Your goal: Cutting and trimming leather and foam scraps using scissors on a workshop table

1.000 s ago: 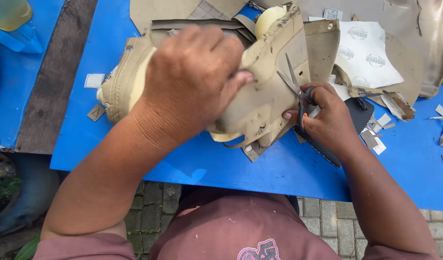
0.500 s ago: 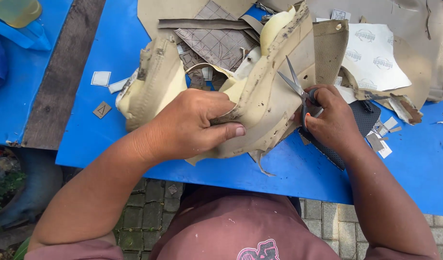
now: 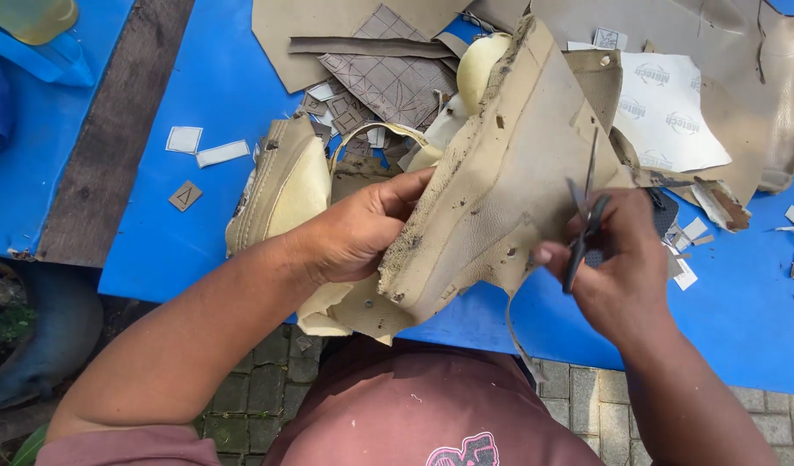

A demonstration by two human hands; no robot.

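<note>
A worn, beige piece of shoe leather point(image 3: 500, 198), dotted with small holes and rough along its edges, is held up over the near edge of a blue surface point(image 3: 207, 95), roughly in the middle of the view. The person's left hand point(image 3: 362, 229) grasps it from the left, fingers curled closed around its dirty edge. The right hand point(image 3: 613, 267) is at the piece's right edge, its grip closed around the dark handles of a pair of scissors point(image 3: 584, 207), whose blades point upward and lie against the leather. A thin strip of the leather hangs down from its lower edge. Just left of the left hand lies a pale, padded shoe part point(image 3: 280, 185), touching the held piece. Behind, on the surface, are flat tan sheets point(image 3: 328, 30), a quilted grey-brown scrap point(image 3: 397, 73) and a white printed sheet point(image 3: 673, 112). Small white and brown offcuts point(image 3: 198, 147) are scattered to the left, and more lie at the right near the scissors hand. A dark wooden plank point(image 3: 112, 129) runs along the far left. Below the surface, the person's reddish shirt point(image 3: 414, 406) and a paved floor show.
</note>
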